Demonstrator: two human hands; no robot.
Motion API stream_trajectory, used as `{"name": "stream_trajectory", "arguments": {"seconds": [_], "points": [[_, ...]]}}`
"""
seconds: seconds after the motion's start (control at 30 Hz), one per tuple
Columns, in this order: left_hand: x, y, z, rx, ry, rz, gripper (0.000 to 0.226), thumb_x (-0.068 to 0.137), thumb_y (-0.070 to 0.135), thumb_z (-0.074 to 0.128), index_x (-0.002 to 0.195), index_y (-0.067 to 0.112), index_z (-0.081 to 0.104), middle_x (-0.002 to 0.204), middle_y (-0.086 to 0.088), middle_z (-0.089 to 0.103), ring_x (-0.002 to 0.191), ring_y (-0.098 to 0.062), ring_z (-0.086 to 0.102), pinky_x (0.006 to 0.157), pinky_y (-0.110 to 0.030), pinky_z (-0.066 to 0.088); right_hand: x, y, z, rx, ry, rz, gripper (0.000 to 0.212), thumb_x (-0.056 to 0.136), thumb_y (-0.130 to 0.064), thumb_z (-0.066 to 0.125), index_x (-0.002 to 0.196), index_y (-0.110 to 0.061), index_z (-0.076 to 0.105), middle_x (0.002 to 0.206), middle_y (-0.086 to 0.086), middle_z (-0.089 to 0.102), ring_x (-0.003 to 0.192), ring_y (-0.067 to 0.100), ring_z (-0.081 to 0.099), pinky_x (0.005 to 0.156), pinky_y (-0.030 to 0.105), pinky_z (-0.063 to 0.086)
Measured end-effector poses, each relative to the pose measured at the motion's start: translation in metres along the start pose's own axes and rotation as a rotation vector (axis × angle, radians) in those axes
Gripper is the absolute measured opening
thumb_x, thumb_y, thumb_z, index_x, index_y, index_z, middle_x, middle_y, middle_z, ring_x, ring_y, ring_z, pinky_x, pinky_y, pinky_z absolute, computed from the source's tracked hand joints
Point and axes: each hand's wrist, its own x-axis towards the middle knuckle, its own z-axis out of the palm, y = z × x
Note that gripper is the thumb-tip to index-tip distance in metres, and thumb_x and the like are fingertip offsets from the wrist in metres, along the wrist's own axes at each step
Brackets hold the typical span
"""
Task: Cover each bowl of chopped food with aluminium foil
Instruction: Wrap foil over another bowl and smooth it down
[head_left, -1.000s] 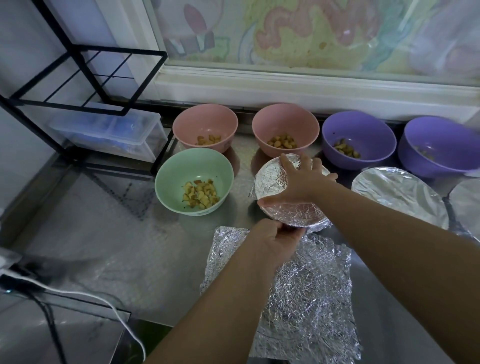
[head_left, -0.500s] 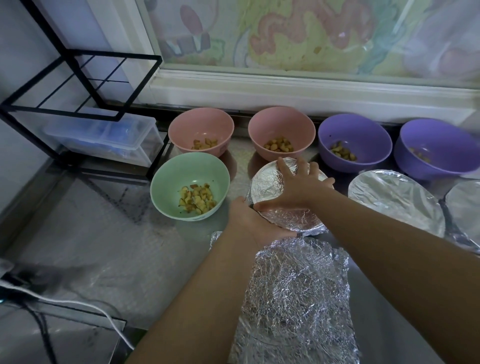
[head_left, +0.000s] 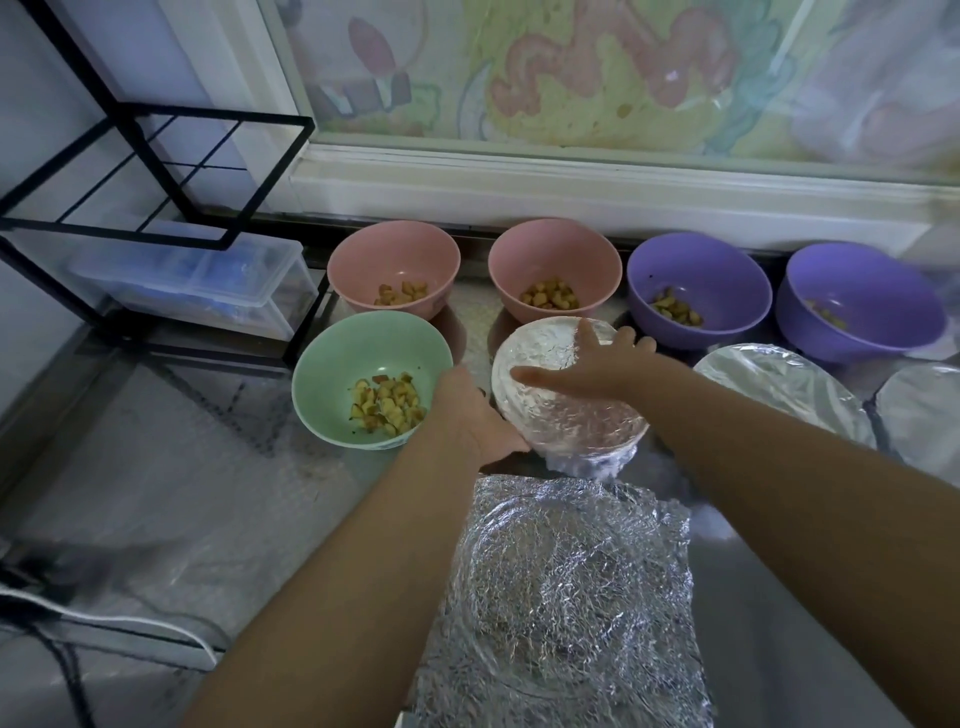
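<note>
Head camera, looking down along two bare forearms at a row of bowls on a grey tabletop (head_left: 171, 483). The right hand (head_left: 592, 366) lies open, fingers spread flat on the foil top of the covered bowl (head_left: 566, 431) at the centre. The left hand (head_left: 470, 415) has worked round from the bowl's near edge to its left side, between it and the green bowl (head_left: 363, 345). That suggests the foil is being pressed down along the rim and this bowl is almost sealed.

Five bowls of chopped food are not yet covered: the green one, two pink bowls (head_left: 393, 254) (head_left: 555, 249) and two purple bowls (head_left: 698, 267) (head_left: 862, 288) along the back. A crumpled foil sheet (head_left: 571, 597) lies close to the camera, probably for the next one.

The left fingers are out of sight against the bowl's side, so I cannot tell whether that hand grips or only presses. Two more foiled bowls (head_left: 779, 384) (head_left: 924, 415) sit at the right, the far one cut off by the frame. What is inside the foiled bowls cannot be seen.
</note>
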Motion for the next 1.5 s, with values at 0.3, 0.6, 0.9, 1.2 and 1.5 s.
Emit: {"name": "stream_trajectory", "arguments": {"seconds": [0.3, 0.6, 0.9, 1.2, 1.5], "points": [[0.015, -0.016, -0.011, -0.121, 0.013, 0.266, 0.044, 0.104, 0.034, 0.041, 0.135, 0.006, 0.055, 0.134, -0.011, 0.062, 0.119, -0.023, 0.060, 0.095, -0.032, 0.047, -0.008, 0.010, -0.018, -0.202, 0.123, -0.198, 0.150, 0.037, -0.109, 0.041, 0.157, -0.040, -0.015, 0.168, 0.017, 0.004, 0.151, 0.044, 0.017, 0.114, 0.072, 0.024], [0.001, -0.051, -0.036, 0.117, 0.209, 0.158, 0.016, 0.098, 0.010, 0.056, 0.082, 0.005, 0.059, 0.071, -0.003, 0.055, 0.063, -0.012, 0.046, 0.064, -0.026, 0.040, 0.008, -0.005, -0.005, -0.256, 0.012, -0.358, 0.144, 0.042, -0.096, 0.066, 0.154, -0.052, -0.013, 0.168, -0.003, -0.021, 0.152, 0.039, -0.020, 0.106, 0.086, 0.011], [0.015, -0.070, -0.040, -0.102, 0.003, 0.037, 0.018, 0.099, 0.010, 0.052, 0.084, 0.004, 0.060, 0.065, -0.005, 0.058, 0.062, -0.014, 0.052, 0.056, -0.024, 0.049, 0.016, -0.008, -0.005, -0.245, -0.064, -0.329, 0.158, 0.017, -0.105, 0.053, 0.148, -0.058, -0.021, 0.165, -0.002, -0.028, 0.150, 0.043, -0.026, 0.109, 0.083, 0.011], [0.022, -0.086, -0.061, -0.139, -0.169, 0.203, 0.035, 0.092, -0.014, 0.049, 0.121, 0.005, 0.054, 0.107, -0.019, 0.059, 0.100, -0.026, 0.063, 0.098, -0.041, 0.053, 0.012, -0.008, -0.005, -0.235, -0.055, -0.333, 0.150, 0.035, -0.097, 0.065, 0.151, -0.054, -0.020, 0.165, -0.002, -0.029, 0.149, 0.042, -0.029, 0.108, 0.084, 0.010], [0.028, -0.071, -0.066, 0.658, -0.053, 0.507, 0.019, 0.091, 0.007, 0.067, 0.107, 0.015, 0.061, 0.106, -0.016, 0.070, 0.102, -0.028, 0.070, 0.097, -0.044, 0.055, 0.013, -0.008, -0.005, -0.239, -0.047, -0.338, 0.147, 0.041, -0.094, 0.069, 0.152, -0.053, -0.018, 0.166, -0.002, -0.027, 0.149, 0.044, -0.026, 0.109, 0.082, 0.013]]}}
